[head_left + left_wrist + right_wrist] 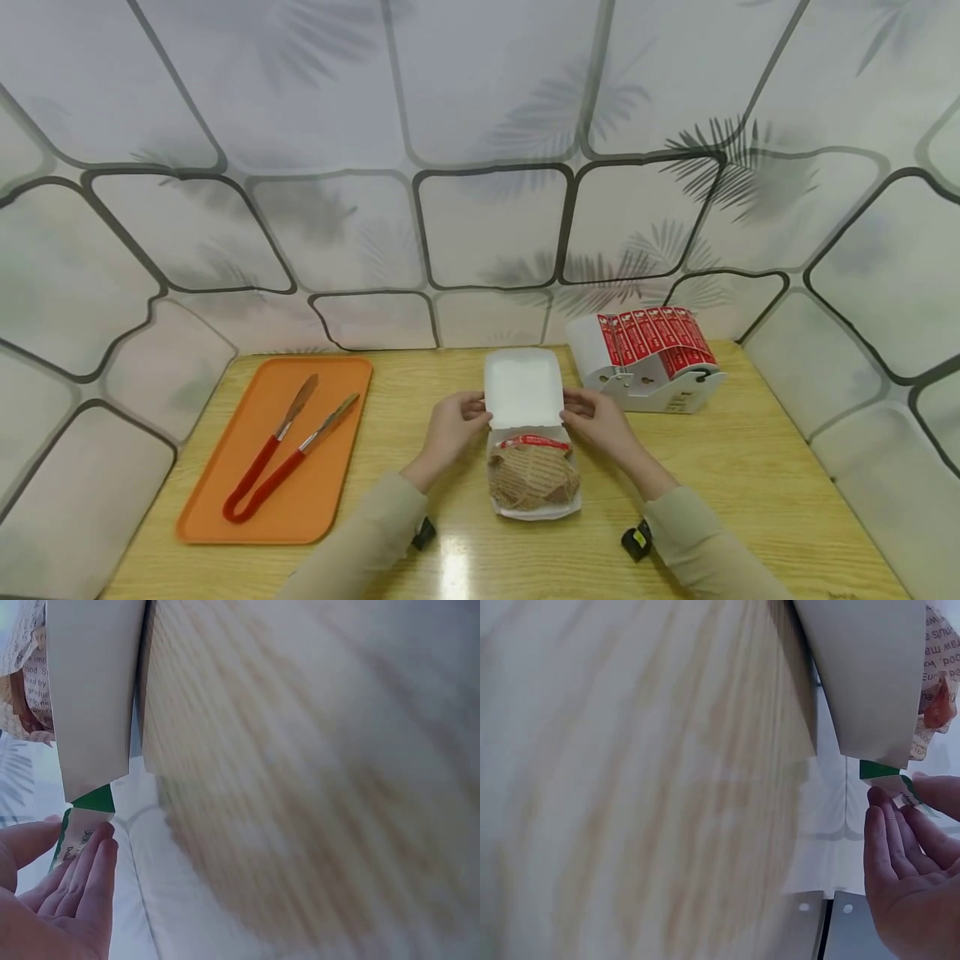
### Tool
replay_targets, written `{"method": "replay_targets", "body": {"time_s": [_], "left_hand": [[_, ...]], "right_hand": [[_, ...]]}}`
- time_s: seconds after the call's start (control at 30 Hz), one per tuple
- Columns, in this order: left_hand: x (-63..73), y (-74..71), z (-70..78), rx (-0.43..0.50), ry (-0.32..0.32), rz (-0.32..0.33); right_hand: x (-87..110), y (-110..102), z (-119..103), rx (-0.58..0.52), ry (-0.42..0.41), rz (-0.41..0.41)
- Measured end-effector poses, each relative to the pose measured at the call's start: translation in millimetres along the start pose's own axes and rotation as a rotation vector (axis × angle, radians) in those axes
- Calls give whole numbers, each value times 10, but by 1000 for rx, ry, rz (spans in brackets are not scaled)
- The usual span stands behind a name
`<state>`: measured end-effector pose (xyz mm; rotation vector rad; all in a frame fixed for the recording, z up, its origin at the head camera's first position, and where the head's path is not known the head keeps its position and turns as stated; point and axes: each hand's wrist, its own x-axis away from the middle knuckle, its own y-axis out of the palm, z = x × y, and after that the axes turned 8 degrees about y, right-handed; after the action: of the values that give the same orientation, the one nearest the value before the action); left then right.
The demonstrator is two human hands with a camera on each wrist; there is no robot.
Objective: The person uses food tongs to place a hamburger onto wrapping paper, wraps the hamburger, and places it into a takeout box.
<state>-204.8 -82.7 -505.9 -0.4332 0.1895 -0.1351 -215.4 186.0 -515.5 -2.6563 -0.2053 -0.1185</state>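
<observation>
A white clamshell burger box point(523, 387) stands with its lid up on the wooden table, its inside facing me. In the base lies a burger wrapped in printed brown paper point(534, 475), with a red-and-white strip point(534, 441) along its far side. My left hand point(454, 429) pinches the left edge of the lid near the hinge, thumb on the inner side. At the matching spot on the right edge, my right hand point(600, 423) does the same. Both wrist views show green print on the lid's outside point(75, 834), between thumb and fingers.
To the left lies an orange tray point(300, 500) holding red-handled metal tongs point(270, 467). A white holder point(645, 392) with a row of red-and-white folded cartons point(660, 337) stands at the back right. Patterned panels point(487, 225) enclose the table point(750, 450) on three sides.
</observation>
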Motion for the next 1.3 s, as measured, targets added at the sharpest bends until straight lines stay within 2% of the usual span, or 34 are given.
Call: {"method": "replay_targets", "body": {"time_s": [0.37,0.57,0.73,0.87,1.13,1.3], "left_hand": [[19,-58,51,25,29,72],[44,-87,70,36,42,86],[92,-124,110,42,63,82],[146,-151,136,64,90,77],[255,-175,170,193,104,65],[326,-194,199,173,119,44]], "right_hand": [[26,28,-120,-52,-79,32],[49,20,-152,-51,-117,40],[93,-22,-174,4,-151,36],[153,-75,-187,42,-171,3],[328,-160,-250,99,-189,-54],[446,-189,-260,185,-222,-49]]}}
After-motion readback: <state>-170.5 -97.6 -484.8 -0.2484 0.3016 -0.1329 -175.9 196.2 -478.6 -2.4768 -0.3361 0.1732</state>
